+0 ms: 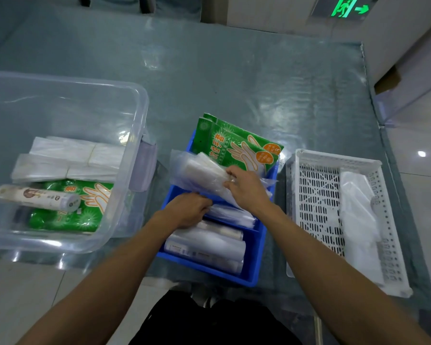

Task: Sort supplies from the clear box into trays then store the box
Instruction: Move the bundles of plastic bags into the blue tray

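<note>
Now your right hand and left hand both curl their fingers around one clear bag pack over the blue tray. Just beyond them lean two green glove packs; the clear box sits well left, one white tray right.

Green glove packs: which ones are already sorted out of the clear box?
The two green glove packs leaning at the far end of the blue tray. The other green pack lies in the clear box, under a roll.
</note>
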Motion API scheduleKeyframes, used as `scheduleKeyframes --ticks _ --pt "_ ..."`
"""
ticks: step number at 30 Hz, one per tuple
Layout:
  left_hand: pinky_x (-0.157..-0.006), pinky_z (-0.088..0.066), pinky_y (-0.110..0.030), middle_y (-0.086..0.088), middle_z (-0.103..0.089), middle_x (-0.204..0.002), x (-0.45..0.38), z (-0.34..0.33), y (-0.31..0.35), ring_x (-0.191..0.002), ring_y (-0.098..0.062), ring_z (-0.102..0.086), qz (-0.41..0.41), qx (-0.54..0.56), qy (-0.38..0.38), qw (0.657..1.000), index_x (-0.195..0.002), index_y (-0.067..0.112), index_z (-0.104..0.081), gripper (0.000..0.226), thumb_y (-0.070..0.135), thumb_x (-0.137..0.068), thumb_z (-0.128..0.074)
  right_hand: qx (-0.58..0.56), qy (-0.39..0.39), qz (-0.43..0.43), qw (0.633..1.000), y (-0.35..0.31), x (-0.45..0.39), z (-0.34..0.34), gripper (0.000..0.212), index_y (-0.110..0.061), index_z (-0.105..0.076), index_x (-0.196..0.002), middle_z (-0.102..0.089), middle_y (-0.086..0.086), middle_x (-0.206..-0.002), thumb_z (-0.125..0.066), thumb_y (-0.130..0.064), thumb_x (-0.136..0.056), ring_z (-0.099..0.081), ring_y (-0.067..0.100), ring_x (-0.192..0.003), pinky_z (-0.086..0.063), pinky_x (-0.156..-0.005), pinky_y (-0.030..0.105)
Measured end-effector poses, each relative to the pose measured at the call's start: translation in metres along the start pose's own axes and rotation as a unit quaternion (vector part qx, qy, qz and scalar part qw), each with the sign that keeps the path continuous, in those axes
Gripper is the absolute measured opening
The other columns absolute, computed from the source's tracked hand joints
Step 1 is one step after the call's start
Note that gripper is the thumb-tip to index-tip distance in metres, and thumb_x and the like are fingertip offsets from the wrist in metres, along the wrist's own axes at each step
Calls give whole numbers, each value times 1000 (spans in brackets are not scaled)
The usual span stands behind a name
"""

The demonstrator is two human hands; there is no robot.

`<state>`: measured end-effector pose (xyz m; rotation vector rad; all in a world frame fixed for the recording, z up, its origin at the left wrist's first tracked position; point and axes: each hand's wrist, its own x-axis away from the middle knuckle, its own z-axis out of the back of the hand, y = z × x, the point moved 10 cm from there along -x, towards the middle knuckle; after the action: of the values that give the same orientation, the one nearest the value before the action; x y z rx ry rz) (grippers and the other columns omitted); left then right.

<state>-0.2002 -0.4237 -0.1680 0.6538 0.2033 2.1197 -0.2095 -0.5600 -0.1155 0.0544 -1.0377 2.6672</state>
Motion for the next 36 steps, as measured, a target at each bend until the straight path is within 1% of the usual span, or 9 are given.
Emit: scheduleKeyframes --ticks 4,9,16,19,23,28,32,34,36 --pt "-70 -43 -41 -3 -66 -93 7 4 2 -90 -27 -59 -10 5 43 999 -77 23 -46 19 16 -94 -48 74 -39 -2 996 4 -4 -19 21 -22 -61 -111 -71 7 -102 -64 -27 -91 -62 30 -91 -50 -72 39" --pt "-79 -47 -42 -7 -69 -104 8 8 5 -98 -28 -61 -42 11 76 996 -93 13 -66 15 13 -94 -50 130 -84 2 988 7 -1 -38 19 -23 -61 -112 -70 9 -106 -60 -26 -93 -62 32 -94 -40 -65 34" --pt "-87 -50 -44 -9 -67 -115 0 7 -23 -105 -33 -64 33 3 54 998 -111 18 -59 19 29 -100 -49 134 -90 -3 987 11 -6 -40 19 -18 -61 -115 -68 13 -105 -60 -21 -96 -63 33 -96 -39 -66 34" --pt "-83 -44 -42 -13 -67 -113 -4 10 -22 -98 -36 -63 38 -19 68 997 -113 19 -54 19 31 -100 -47 106 -64 18 992 11 3 -39 29 -16 -57 -123 -66 11 -117 -62 -21 -95 -60 29 -106 -46 -81 38" --pt "-86 -44 -41 -9 -66 -121 -5 9 -21 -103 -31 -62 25 -44 75 996 -115 20 -61 22 32 -100 -49 80 -33 56 995 11 20 -31 43 -11 -53 -136 -60 12 -130 -62 -13 -94 -51 28 -120 -39 -101 37" --pt "-96 -41 -40 -3 -63 -130 -6 6 -11 -119 -25 -54 -7 -64 69 996 -119 20 -70 30 31 -101 -48 97 -42 58 993 16 21 -38 46 -13 -50 -141 -59 11 -135 -60 -11 -96 -51 29 -125 -40 -107 39" --pt "-103 -37 -42 -4 -60 -132 -6 3 -7 -125 -26 -49 6 -119 49 992 -124 22 -65 31 31 -101 -47 113 -51 72 990 12 19 -39 44 -11 -51 -141 -60 13 -135 -58 -11 -98 -53 32 -123 -42 -105 41" --pt "-99 -41 -44 -6 -64 -128 -4 8 -6 -121 -28 -54 14 -104 68 992 -122 20 -62 29 29 -96 -54 124 -47 82 988 9 21 -38 44 -9 -52 -140 -59 14 -136 -58 -11 -97 -53 33 -123 -41 -105 42" --pt "-88 -46 -45 -8 -70 -110 0 17 -1 -104 -31 -62 17 -97 102 990 -107 15 -65 21 26 -91 -59 139 -29 96 985 6 26 -36 46 -9 -52 -139 -58 12 -137 -61 -12 -94 -53 32 -123 -40 -106 43"
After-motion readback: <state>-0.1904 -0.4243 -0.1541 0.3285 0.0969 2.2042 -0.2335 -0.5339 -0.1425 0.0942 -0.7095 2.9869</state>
